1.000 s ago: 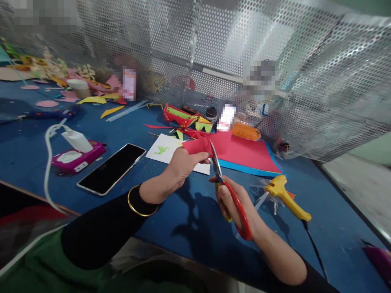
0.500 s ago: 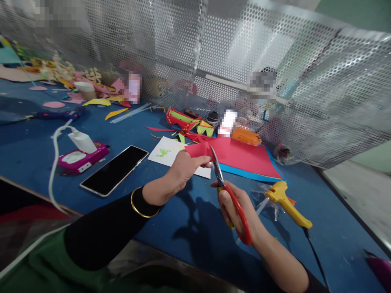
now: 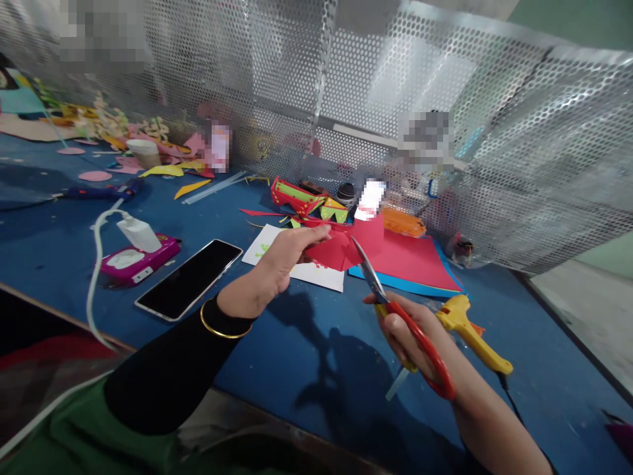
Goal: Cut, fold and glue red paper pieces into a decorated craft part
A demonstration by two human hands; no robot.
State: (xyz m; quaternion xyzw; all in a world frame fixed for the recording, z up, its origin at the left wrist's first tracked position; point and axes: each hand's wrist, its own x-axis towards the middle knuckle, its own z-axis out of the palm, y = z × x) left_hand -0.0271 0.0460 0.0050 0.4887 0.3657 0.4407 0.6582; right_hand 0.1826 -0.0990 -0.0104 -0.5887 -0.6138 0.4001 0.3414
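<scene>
My left hand pinches a piece of red paper above a white sheet with green marks. In my right hand are scissors with red and yellow handles, their blade tips at the right edge of the red piece. Behind the blades, larger red sheets lie over a blue one. Red and green cut paper shapes lie past my left hand.
A black phone and a purple power socket with a white plug lie at the left. A yellow glue gun rests at the right. A perforated metal screen stands behind.
The scissors and my right hand have moved right and slightly down. My left hand has shifted a little left and up, and the red piece is now turned, showing more of its surface.
</scene>
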